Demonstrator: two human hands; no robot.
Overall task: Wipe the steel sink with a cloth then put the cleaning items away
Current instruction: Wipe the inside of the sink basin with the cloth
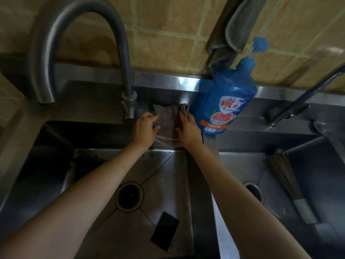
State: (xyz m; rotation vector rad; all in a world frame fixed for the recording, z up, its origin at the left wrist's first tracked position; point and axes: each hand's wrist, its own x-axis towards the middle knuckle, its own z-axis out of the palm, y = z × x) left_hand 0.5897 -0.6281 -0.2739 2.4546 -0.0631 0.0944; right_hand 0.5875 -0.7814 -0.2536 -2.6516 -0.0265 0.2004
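A grey-brown cloth (167, 118) lies on the back ledge of the steel sink (93, 113), between the tap base and the soap bottle. My left hand (146, 127) rests on the cloth's left edge with its fingers curled over it. My right hand (186, 128) holds the cloth's right side, where the fabric is folded up near the fingertips. Both forearms reach over the left basin (158, 165). A dark rectangular sponge (164, 228) lies on the basin floor near the drain (129, 196).
The tall curved tap (119, 43) rises left of the hands. A blue dish-soap bottle (226, 101) stands right of the cloth. A second tap (306, 94) is at the right. A bamboo brush (285, 180) lies in the right basin. Cloths (240, 25) hang on the tiled wall.
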